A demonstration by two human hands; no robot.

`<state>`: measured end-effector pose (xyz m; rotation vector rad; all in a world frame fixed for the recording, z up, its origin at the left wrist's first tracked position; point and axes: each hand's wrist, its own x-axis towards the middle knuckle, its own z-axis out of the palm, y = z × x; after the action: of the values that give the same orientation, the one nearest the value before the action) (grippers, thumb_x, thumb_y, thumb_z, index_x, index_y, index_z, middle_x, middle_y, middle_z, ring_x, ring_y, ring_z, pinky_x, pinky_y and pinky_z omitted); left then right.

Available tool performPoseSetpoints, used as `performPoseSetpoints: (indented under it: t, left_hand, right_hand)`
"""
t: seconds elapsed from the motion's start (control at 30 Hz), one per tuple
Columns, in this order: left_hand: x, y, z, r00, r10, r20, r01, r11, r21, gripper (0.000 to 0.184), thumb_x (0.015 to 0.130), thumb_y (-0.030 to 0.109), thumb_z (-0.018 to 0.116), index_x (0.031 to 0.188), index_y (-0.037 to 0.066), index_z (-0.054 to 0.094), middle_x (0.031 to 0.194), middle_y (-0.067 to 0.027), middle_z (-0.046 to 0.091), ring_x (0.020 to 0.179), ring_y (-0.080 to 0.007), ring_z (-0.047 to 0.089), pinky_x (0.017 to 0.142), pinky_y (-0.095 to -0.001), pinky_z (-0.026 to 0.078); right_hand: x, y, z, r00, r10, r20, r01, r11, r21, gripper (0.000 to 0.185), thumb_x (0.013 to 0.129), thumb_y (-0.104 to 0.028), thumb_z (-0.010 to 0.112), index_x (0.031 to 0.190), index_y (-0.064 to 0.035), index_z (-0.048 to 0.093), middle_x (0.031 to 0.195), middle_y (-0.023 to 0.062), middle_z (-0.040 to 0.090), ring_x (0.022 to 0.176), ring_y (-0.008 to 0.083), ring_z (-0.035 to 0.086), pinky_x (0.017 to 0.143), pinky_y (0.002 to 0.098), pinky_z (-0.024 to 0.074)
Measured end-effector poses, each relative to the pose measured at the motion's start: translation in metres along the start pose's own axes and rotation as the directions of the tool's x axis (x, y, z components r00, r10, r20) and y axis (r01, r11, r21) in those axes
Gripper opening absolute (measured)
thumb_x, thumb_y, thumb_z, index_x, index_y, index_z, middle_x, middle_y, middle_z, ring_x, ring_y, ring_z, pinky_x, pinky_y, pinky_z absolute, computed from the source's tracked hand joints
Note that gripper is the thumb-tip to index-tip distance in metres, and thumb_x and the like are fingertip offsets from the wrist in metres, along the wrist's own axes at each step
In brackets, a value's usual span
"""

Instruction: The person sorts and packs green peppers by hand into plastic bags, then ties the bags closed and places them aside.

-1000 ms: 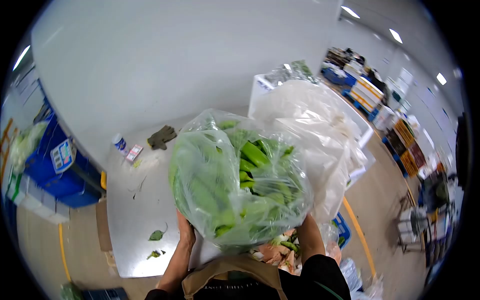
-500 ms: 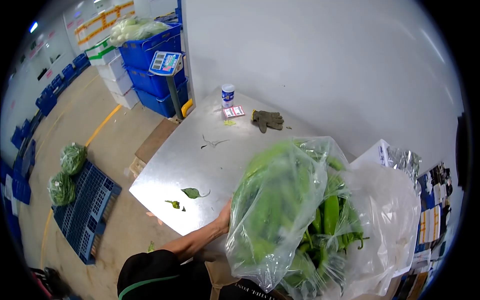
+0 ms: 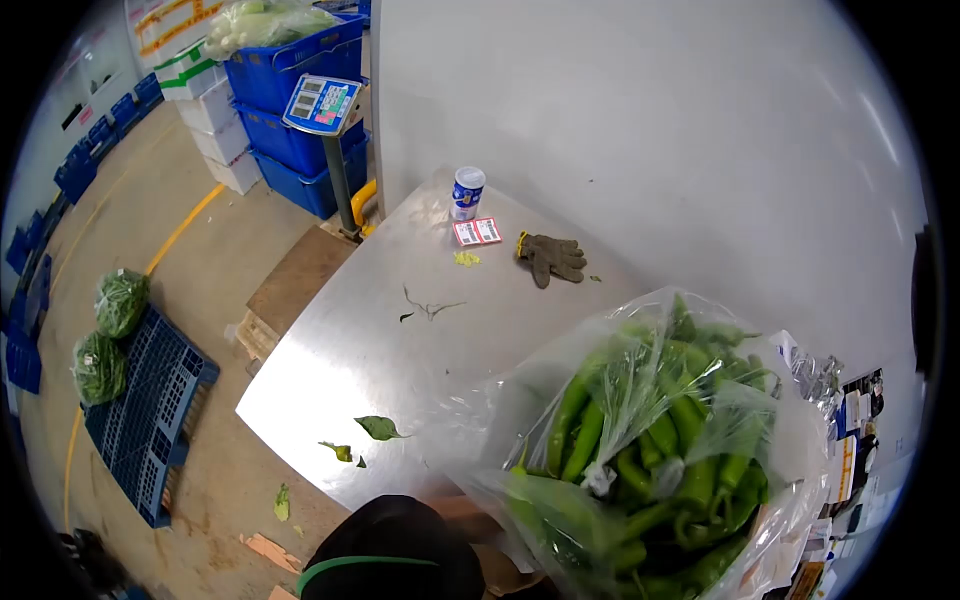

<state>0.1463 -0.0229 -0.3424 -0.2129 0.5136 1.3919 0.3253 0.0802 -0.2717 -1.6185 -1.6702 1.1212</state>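
A clear plastic bag full of long green peppers point(image 3: 650, 440) fills the lower right, its near side close to my body. My left forearm reaches toward the bag's lower left side, and the hand itself is hidden behind the sleeve and plastic. Nothing of my right hand shows. On the metal table point(image 3: 400, 350) left of the bag lie a torn leaf point(image 3: 380, 428) and smaller leaf scraps. Farther back are a grey glove point(image 3: 552, 259), red-edged labels point(image 3: 476, 232) and a blue and white canister point(image 3: 467, 193).
Stacked blue crates point(image 3: 300, 120) and a scale display point(image 3: 322, 104) stand beyond the table's left corner. A blue pallet point(image 3: 150, 410) with bagged greens point(image 3: 100, 368) is on the floor at left. A pale wall point(image 3: 640, 130) rises behind the table.
My view has swung left. The bag has turned, with more of its peppers facing me. My left hand, visible at the bag's side before, is now hidden; my right hand has left view since the first frame.
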Motion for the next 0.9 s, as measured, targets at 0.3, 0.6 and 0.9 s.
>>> performPoseSetpoints:
  t: [0.3, 0.6, 0.9]
  left_hand:
    - [0.027, -0.005, 0.015, 0.993, -0.108, 0.044, 0.107, 0.994, 0.024, 0.041, 0.093, 0.039, 0.042, 0.120, 0.009, 0.051, 0.105, -0.0118, 0.059, 0.094, -0.0204, 0.058, 0.078, -0.0355, 0.050]
    - [0.018, -0.028, 0.017, 0.982, -0.173, 0.079, 0.170, 0.984, 0.042, 0.039, 0.093, 0.037, 0.043, 0.119, 0.009, 0.052, 0.103, -0.0117, 0.060, 0.093, -0.0205, 0.059, 0.078, -0.0353, 0.050]
    - [-0.004, -0.044, 0.014, 0.969, -0.218, 0.120, 0.211, 0.975, 0.065, 0.037, 0.093, 0.035, 0.045, 0.119, 0.009, 0.052, 0.102, -0.0115, 0.060, 0.092, -0.0205, 0.059, 0.077, -0.0351, 0.050]
  right_hand:
    - [0.034, -0.135, -0.047, 0.941, -0.320, -0.107, 0.306, 0.943, -0.132, 0.039, 0.093, -0.018, 0.043, 0.125, 0.0033, 0.045, 0.127, 0.0205, 0.047, 0.118, 0.0321, 0.045, 0.101, 0.0379, 0.0321]
    - [-0.014, -0.267, -0.010, 0.717, -0.584, 0.381, 0.697, 0.599, -0.394, 0.041, 0.093, -0.019, 0.040, 0.130, 0.0001, 0.041, 0.133, 0.0187, 0.041, 0.125, 0.0307, 0.037, 0.105, 0.0359, 0.0240]
    - [0.017, -0.255, 0.010, 0.589, -0.603, 0.538, 0.799, 0.334, -0.500, 0.046, 0.090, -0.032, 0.046, 0.129, -0.0073, 0.044, 0.129, 0.0174, 0.041, 0.118, 0.0340, 0.039, 0.101, 0.0479, 0.0240]
